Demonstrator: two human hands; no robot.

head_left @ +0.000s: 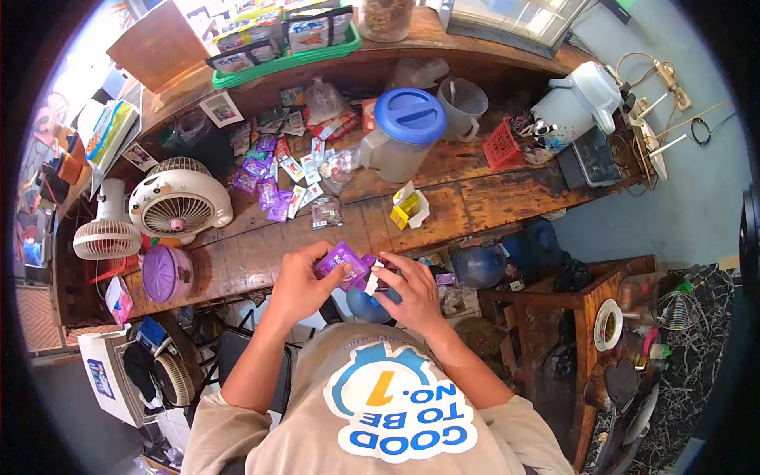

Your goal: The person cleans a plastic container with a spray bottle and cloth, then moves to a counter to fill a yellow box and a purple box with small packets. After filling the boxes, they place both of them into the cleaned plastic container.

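Note:
My left hand [305,279] pinches a purple sachet [340,265] in front of my chest, near the table's front edge. Close beside it, my right hand [408,293] has its fingers closed on a small piece of packaging [373,279], purple and white with a dark part; its exact kind is partly hidden by my fingers. On the wooden table [360,218] ahead lie several purple sachets [267,192] and white-and-red sachets [291,168]. A brown sachet [325,212] and an opened yellow-and-white packet [408,207] rest nearer to my hands.
A blue-lidded pitcher [410,119], a clear jug [461,107], a red basket [504,144] and a large thermos [576,107] stand along the back right. Two fans [180,199] and a purple-lidded tub [166,273] occupy the left. A green tray [289,59] of snack packs sits on the ledge.

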